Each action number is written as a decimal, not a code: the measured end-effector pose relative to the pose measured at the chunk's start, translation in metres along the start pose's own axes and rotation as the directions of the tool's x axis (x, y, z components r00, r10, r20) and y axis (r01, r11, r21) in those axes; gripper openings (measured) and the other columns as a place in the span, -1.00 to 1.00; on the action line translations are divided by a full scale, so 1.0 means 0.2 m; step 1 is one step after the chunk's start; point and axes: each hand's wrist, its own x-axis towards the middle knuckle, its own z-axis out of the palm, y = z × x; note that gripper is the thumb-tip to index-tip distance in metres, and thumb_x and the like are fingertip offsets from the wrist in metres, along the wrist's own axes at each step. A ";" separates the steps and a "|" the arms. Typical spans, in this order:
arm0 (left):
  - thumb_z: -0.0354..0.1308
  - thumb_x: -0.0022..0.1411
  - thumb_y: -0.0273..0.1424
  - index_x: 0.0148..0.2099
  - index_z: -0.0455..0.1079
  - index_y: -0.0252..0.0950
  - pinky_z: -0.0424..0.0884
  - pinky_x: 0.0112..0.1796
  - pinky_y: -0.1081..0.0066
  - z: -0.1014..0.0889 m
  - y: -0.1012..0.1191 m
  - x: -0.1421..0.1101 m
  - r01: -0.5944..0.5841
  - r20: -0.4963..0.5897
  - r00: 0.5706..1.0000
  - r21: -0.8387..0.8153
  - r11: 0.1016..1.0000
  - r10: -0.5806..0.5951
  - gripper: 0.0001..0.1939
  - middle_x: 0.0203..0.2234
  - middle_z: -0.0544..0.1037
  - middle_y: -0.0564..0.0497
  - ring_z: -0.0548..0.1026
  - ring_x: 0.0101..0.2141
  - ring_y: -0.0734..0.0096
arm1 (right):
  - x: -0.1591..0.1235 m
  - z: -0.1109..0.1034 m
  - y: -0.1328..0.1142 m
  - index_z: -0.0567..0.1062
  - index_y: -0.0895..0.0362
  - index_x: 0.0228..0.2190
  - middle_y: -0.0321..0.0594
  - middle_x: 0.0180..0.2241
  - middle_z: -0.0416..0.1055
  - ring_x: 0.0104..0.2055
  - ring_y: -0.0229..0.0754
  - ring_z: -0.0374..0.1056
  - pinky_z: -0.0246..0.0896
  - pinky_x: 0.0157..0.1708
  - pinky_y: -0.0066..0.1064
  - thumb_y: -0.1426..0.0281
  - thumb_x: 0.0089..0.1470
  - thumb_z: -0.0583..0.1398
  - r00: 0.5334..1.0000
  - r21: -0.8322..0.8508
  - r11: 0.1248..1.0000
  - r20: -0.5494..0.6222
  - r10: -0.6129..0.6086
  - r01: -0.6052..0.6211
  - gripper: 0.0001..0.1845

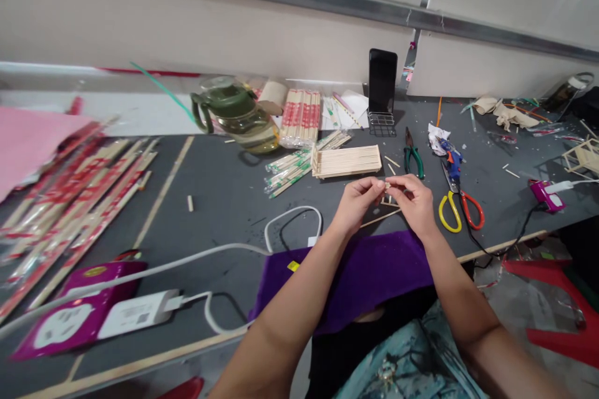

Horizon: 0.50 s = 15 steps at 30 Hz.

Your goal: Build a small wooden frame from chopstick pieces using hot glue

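Note:
My left hand (360,199) and my right hand (412,199) meet fingertip to fingertip over the table's front part. Both pinch a tiny pale piece (387,186), mostly covered by the fingers; its kind is hard to make out. Just beyond them lies a small bed-like model made of wooden sticks (349,161), with a raised end on its left. Short cut stick pieces (392,163) lie to its right, and more sticks show under my hands. Green-handled pliers (413,159) lie beyond my right hand. Below my wrists a purple cloth (379,262) hangs over the table edge.
Scissors (450,212) and a blue glue gun (452,162) lie right of my hands. A phone (382,81) stands at the back. Left are a jug (243,118), wrapped chopsticks (299,115) and a white cable (224,248). A purple power block (547,195) sits far right.

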 end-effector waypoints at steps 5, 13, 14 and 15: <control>0.37 -0.01 0.09 -0.42 0.53 -0.33 0.24 -0.49 0.49 0.01 0.02 -0.01 0.063 0.010 0.998 -0.027 0.998 -0.063 -0.48 -0.57 0.46 0.03 0.30 -0.54 0.53 | -0.01 -0.01 0.01 0.61 0.04 -0.30 -0.27 -0.31 0.50 -0.30 -0.24 0.41 0.32 -0.30 -0.41 0.34 0.12 0.30 0.999 0.010 0.999 -0.033 -0.038 0.038 -0.91; 0.40 0.03 -0.22 -0.45 0.55 -0.31 0.23 -0.47 0.50 0.00 0.02 0.00 0.070 0.041 0.997 0.042 0.997 -0.072 -0.75 -0.59 0.44 0.07 0.28 -0.52 0.55 | -0.04 -0.03 0.04 0.59 0.03 -0.22 -0.27 -0.29 0.46 -0.33 -0.25 0.37 0.29 -0.35 -0.43 0.34 0.14 0.29 0.998 -0.089 0.994 -0.003 -0.056 0.056 -0.87; 0.39 0.02 -0.24 -0.46 0.55 -0.31 0.22 -0.47 0.50 0.00 0.01 0.00 0.075 0.032 0.997 0.046 0.996 -0.077 -0.77 -0.59 0.44 0.07 0.28 -0.53 0.55 | -0.04 -0.03 0.04 0.58 0.02 -0.18 -0.26 -0.27 0.46 -0.31 -0.24 0.38 0.30 -0.33 -0.42 0.36 0.15 0.27 0.997 -0.114 0.991 0.006 -0.070 0.071 -0.83; 0.38 0.02 -0.25 -0.47 0.55 -0.31 0.22 -0.47 0.50 0.00 0.01 0.00 0.078 0.029 0.996 0.052 0.996 -0.080 -0.78 -0.60 0.45 0.07 0.28 -0.54 0.56 | -0.04 -0.03 0.04 0.58 0.01 -0.15 -0.24 -0.26 0.46 -0.28 -0.23 0.39 0.31 -0.31 -0.41 0.39 0.16 0.26 0.996 -0.143 0.986 0.021 -0.087 0.089 -0.80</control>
